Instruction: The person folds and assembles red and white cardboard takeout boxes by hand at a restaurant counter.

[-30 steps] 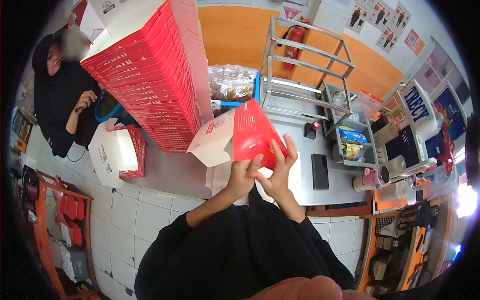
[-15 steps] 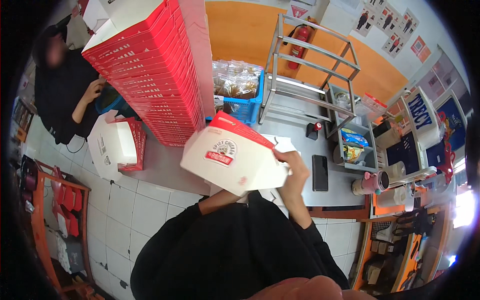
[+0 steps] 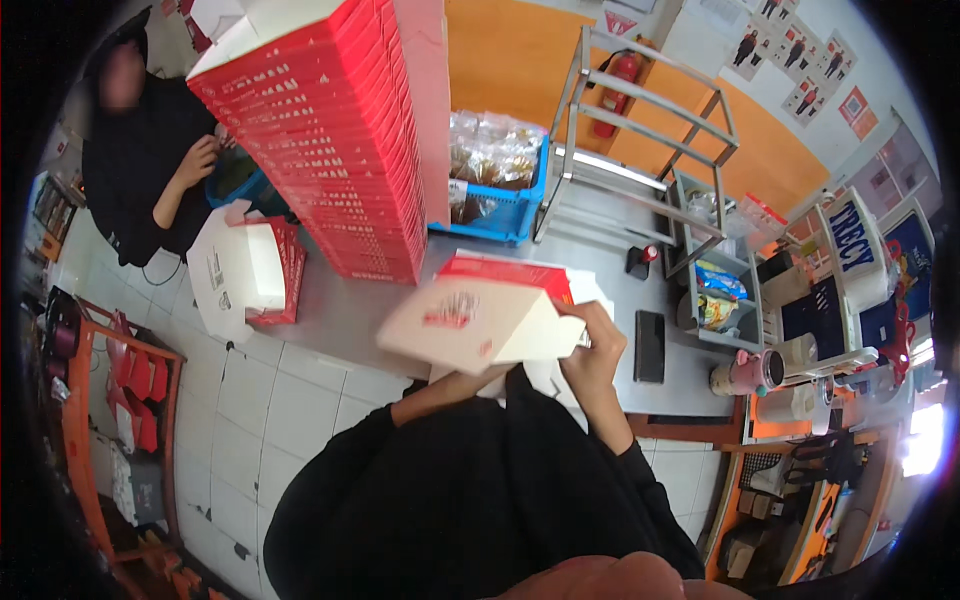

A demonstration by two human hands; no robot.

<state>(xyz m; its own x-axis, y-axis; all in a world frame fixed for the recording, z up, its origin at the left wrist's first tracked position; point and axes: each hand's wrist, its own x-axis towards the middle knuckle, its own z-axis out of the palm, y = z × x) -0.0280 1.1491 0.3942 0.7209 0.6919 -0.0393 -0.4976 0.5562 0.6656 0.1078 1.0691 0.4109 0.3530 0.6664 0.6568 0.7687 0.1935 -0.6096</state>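
Note:
In front of my body I have a red-and-white cardboard food box (image 3: 490, 325), tilted with its big white lid flap toward me. My right hand (image 3: 595, 345) pinches the box's right end, its fingers closed on the white side flap. Below the box comes my left hand (image 3: 468, 384), only its wrist and heel showing; the fingers are hidden beneath the cardboard. White sheets or flat cardboard (image 3: 548, 382) lie on the counter under the box.
A tall stack of red boxes (image 3: 340, 150) stands left of the box, beside an open box (image 3: 240, 270). Behind are a blue basket of bagged food (image 3: 490, 175) and a metal rack (image 3: 640, 130). A phone (image 3: 649, 346) and tumbler (image 3: 745, 372) lie right. Another person (image 3: 150, 160) works at far left.
The box has tipped, so its red side shows more and the white flap has swung down toward me. My right hand stays on its right end. The whole view has shifted slightly.

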